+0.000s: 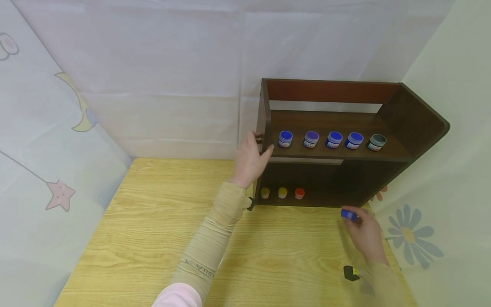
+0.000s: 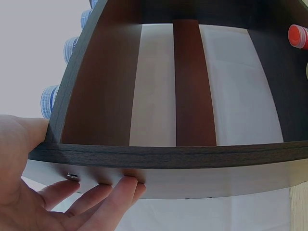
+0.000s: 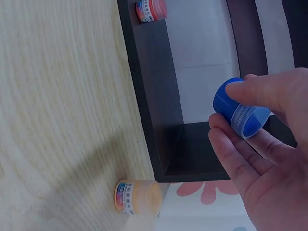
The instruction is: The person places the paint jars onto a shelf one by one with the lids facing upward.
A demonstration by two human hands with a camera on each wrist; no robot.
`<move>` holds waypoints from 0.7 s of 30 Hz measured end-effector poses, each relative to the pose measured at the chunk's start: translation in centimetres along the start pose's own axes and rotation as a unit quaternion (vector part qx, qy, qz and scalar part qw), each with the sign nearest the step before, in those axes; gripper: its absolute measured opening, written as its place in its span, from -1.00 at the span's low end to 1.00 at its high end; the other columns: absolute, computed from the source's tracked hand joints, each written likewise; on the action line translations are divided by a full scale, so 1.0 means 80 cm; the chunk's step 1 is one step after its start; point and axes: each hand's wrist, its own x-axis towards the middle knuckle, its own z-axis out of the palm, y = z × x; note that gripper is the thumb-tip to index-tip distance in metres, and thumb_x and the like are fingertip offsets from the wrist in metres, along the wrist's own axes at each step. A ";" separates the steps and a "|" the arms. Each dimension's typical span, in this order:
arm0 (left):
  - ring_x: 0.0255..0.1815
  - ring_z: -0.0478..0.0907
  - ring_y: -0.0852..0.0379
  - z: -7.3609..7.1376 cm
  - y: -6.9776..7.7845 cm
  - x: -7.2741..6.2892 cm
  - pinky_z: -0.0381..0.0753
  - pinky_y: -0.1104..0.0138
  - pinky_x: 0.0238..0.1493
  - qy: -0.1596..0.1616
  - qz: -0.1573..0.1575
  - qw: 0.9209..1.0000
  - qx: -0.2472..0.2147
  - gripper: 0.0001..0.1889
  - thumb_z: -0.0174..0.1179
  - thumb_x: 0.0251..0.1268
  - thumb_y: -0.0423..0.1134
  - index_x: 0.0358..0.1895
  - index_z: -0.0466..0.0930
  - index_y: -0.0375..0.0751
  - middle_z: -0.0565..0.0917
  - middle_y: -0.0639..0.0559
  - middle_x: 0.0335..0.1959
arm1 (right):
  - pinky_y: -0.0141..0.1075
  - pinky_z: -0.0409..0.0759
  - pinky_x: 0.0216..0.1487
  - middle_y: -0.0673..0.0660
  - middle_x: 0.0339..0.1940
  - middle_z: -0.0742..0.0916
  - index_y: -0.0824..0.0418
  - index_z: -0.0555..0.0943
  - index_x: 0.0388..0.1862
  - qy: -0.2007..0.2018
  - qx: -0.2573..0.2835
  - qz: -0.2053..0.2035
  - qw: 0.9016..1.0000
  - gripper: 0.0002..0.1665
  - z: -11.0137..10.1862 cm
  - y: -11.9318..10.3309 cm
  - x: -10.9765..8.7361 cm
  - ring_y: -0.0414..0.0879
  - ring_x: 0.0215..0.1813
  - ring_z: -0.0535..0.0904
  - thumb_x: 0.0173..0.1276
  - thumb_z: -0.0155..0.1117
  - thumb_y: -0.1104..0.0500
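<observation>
My left hand [image 1: 248,161] grips the left side panel of a dark brown two-tier shelf [image 1: 326,120]. In the left wrist view its thumb lies over the panel's front edge, with the fingers against the outer face. In front of the shelf's lower right part, my right hand [image 1: 366,233] holds a small blue paint jar [image 3: 225,100] between thumb and fingers, tilted on its side. Several jars line the upper board, among them a blue jar [image 1: 285,139], a purple jar [image 1: 311,139] and a dark jar [image 1: 376,142]. On the bottom board stand two yellowish jars [image 1: 282,192] and a red jar [image 1: 299,193].
An orange jar [image 3: 137,197] stands on the wooden table [image 1: 172,204] by the shelf's lower right corner. White sheeting [image 1: 153,85] hangs behind, and a patterned sheet [image 1: 441,204] borders the right side close to the shelf.
</observation>
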 end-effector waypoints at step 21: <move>-0.05 0.64 -0.01 0.001 -0.001 0.000 0.64 0.18 -0.14 0.001 -0.003 1.000 -0.003 -0.49 0.25 0.46 -0.01 0.26 0.36 -0.23 0.61 -0.07 0.11 | -0.69 0.44 -0.37 0.42 0.01 0.56 0.39 0.63 0.18 0.035 0.031 0.044 0.998 -0.56 0.001 -0.018 0.027 -0.60 -0.35 0.41 0.31 0.37 0.40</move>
